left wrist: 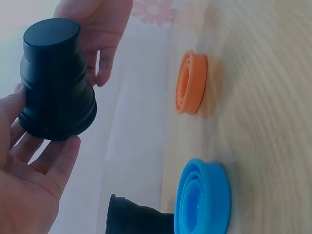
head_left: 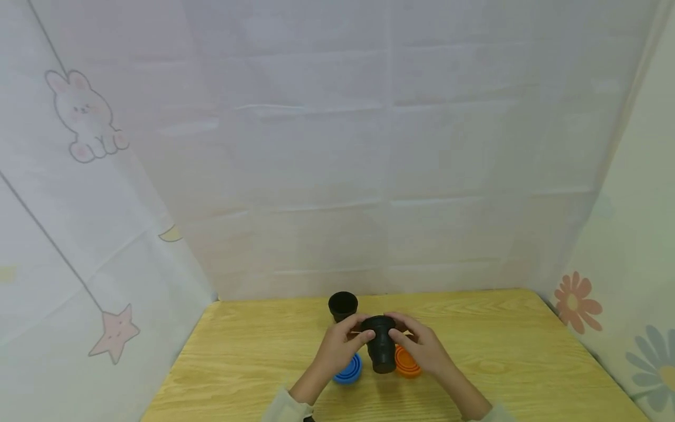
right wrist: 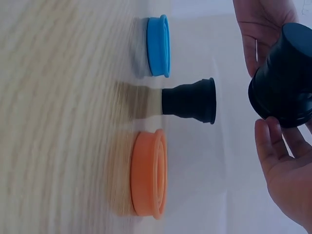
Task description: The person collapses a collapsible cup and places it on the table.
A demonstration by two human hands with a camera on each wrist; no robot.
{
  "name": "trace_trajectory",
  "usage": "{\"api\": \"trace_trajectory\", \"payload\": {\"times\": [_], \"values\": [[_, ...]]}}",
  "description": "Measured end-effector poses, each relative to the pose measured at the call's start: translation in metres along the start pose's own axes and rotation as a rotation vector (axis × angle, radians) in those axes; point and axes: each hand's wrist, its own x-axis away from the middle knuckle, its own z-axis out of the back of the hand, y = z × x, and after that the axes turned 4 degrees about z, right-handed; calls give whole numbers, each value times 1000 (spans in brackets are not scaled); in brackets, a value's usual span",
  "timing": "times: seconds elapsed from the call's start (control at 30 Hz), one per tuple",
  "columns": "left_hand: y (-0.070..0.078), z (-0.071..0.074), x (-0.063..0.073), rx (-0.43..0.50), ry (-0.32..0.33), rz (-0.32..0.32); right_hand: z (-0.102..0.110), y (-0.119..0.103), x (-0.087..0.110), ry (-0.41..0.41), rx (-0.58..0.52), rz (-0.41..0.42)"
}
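Note:
Both hands hold a black collapsible cup [head_left: 382, 349], pulled out to full height, above the table. My left hand [head_left: 340, 346] grips its wide rim from the left, thumb on the near side and fingertips under the rim. From the right, my right hand [head_left: 424, 349] grips the same rim with thumb and fingers. The cup's narrow base [left wrist: 52, 33] faces toward me, tilted down. Below the hands lie a blue collapsed cup [head_left: 347, 371] on the left and an orange collapsed cup [head_left: 407, 362] on the right, both flat with rings showing.
A second black cup [right wrist: 190, 101] stands extended behind the hands, its wide mouth up. The wood-grain table [head_left: 253, 340] reaches back to a white cloth backdrop [head_left: 316, 146], with printed cloth on both sides.

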Motion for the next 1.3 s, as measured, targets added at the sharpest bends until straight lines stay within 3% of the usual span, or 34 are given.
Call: {"api": "trace_trajectory", "payload": {"times": [0.27,0.53,0.8,1.13,1.3], "values": [[0,0,16,55,-10,20,-8,-7,11,8,36,-18],[-3,-2,33,48,-20,54,-17,-9,25,-48,-40,-75],[-5,-4,42,47,-28,78,-19,-8,32,-134,-200,-114],[-4,-5,48,15,-30,97,-20,-16,37,-155,-128,-121],[-3,-5,50,18,-27,83,-20,-17,38,-152,-85,-77]]}}
